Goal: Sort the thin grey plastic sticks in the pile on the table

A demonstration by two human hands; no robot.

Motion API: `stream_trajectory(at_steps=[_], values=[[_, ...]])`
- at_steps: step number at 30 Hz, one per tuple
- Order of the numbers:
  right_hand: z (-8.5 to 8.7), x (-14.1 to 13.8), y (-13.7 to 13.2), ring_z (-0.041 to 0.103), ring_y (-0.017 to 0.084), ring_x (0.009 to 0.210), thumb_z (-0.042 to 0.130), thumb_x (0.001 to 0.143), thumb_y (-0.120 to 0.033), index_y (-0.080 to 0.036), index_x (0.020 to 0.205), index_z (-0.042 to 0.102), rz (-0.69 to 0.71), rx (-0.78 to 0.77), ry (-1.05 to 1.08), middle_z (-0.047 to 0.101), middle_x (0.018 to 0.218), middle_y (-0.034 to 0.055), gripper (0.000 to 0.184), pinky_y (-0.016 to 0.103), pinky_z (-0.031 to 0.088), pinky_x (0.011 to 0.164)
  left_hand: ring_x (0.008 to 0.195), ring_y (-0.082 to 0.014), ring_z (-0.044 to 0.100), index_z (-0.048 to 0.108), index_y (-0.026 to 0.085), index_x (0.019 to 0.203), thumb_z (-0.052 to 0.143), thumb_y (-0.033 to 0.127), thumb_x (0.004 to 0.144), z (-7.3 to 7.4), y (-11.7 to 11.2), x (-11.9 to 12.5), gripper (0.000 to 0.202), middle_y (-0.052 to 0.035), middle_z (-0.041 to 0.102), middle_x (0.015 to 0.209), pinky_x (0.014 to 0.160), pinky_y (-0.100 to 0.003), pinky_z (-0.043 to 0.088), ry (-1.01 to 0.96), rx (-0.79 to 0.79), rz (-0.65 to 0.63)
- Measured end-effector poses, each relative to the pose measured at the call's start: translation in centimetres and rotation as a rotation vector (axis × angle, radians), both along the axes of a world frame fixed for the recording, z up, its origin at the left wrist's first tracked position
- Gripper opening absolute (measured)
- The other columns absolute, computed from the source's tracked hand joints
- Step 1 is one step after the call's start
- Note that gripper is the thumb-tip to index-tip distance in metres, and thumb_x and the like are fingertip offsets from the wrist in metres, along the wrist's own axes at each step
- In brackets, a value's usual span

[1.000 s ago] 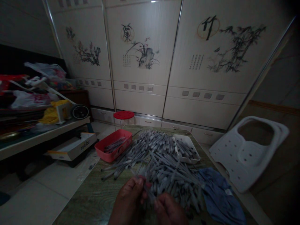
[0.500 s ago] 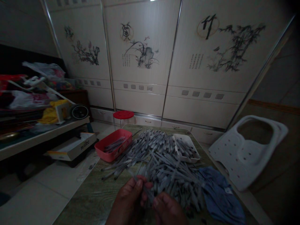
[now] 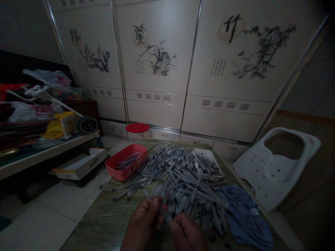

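A large heap of slim grey plastic sticks (image 3: 183, 184) with dark ends lies across the wood-patterned table (image 3: 102, 223). My left hand (image 3: 142, 225) is shut on a few of these sticks at the near edge of the heap. Close beside it, my right hand (image 3: 185, 233) has curled fingers by the ends of those sticks; the fingertips are partly hidden. A red plastic tray (image 3: 125, 162) at the far left of the table holds some sticks. More lie in a white tray (image 3: 206, 164), half buried by the heap.
A crumpled blue cloth (image 3: 246, 219) lies at the table's right edge, beside a white perforated plastic moulding (image 3: 272, 167). Behind the table stand a red-topped stool (image 3: 137, 128) and painted cabinets (image 3: 157, 69). A cardboard box (image 3: 81, 164) and a cluttered shelf (image 3: 44, 150) are at left.
The whole scene has drifted slightly up and left in the view. Both hands stay at the heap's near edge, with the left still gripping sticks and the right shifted a little.
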State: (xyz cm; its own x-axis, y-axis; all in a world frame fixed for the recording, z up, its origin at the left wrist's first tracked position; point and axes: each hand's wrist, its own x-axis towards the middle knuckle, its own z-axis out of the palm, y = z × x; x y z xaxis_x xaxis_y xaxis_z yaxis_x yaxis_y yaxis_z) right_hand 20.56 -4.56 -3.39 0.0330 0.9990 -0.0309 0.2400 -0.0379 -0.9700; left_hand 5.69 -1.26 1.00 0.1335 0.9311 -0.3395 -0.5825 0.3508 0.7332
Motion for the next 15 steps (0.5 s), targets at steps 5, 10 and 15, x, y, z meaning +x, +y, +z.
stream_trajectory(at_steps=[5, 10, 15], values=[[1.4, 0.4, 0.4, 0.031, 0.008, 0.043, 0.060, 0.072, -0.094, -0.023, 0.076, 0.055, 0.145, -0.283, 0.401, 0.046, 0.050, -0.0088, 0.071, 0.023, 0.022, 0.046, 0.059, -0.0088, 0.056, 0.074, 0.017, 0.107, 0.090, 0.047, 0.078, 0.3, -0.1, -0.5, 0.045, -0.0065, 0.077, 0.088, 0.059, -0.021, 0.047, -0.050, 0.060, -0.013], [1.1, 0.4, 0.1, 0.042, 0.012, 0.051, 0.054, 0.087, -0.083, -0.022, 0.076, 0.058, 0.063, -0.075, 0.059, 0.050, 0.057, -0.0054, 0.062, 0.024, 0.028, 0.051, 0.052, -0.0080, 0.050, 0.072, 0.018, 0.089, 0.089, 0.049, 0.078, -0.1, 0.1, 0.0, 0.038, 0.0005, 0.067, 0.067, 0.052, -0.018, 0.043, -0.046, 0.019, 0.082], [0.6, 1.1, -0.5, 0.065, 0.018, 0.063, 0.047, 0.101, -0.053, -0.024, 0.082, 0.065, -0.028, 0.199, -0.457, 0.070, 0.069, 0.0015, 0.039, 0.027, 0.038, 0.059, 0.052, -0.0070, 0.051, 0.072, 0.016, 0.083, 0.087, 0.043, 0.081, 0.7, 0.6, -1.1, 0.031, 0.0033, 0.061, 0.063, 0.049, -0.015, 0.045, 0.044, 0.000, 0.266]])
